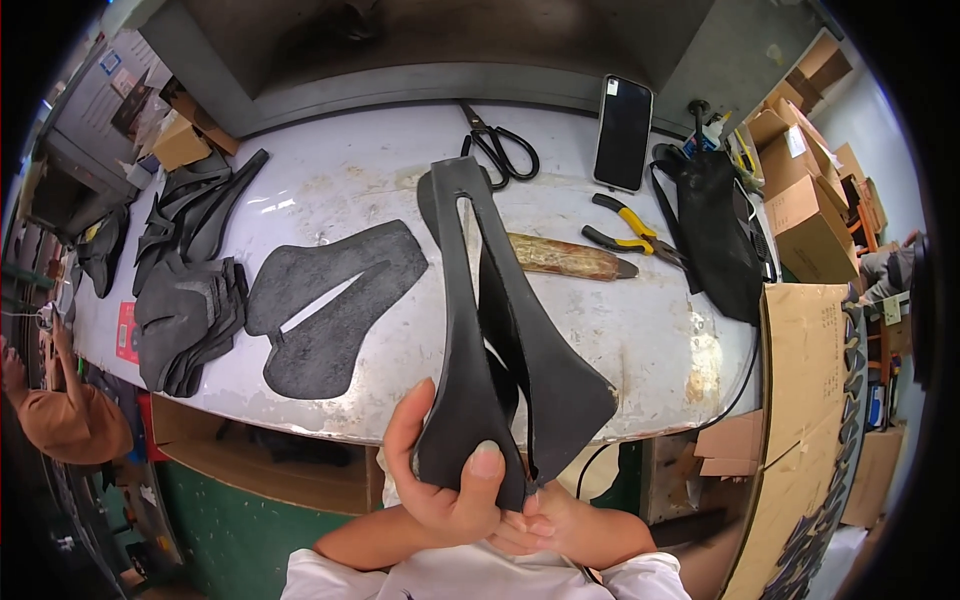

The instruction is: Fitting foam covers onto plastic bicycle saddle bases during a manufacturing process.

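A black bicycle saddle (pixel 465 370) with a long central slot is held up over the front edge of the workbench, its narrow nose pointing away from me. My left hand (pixel 450 485) grips the left side of its wide rear end, thumb on top and fingers around the edge. At the rear edge, my right hand (pixel 545 520) has its fingers closed on the saddle near the slot's end; part of that grip is hidden. A flat dark grey saddle-cover piece (pixel 350 330) with a slit lies on the bench to the left.
Black-handled scissors (pixel 500 150), a phone (pixel 623 135), yellow-and-black pliers (pixel 635 235) and a wooden handle (pixel 570 258) lie on the white bench (pixel 400 410). Stacked dark pieces (pixel 190 320) and saddle shells (pixel 190 215) sit left. A black pouch (pixel 715 235) and cardboard boxes (pixel 810 230) stand right. Another person (pixel 75 420) is at far left.
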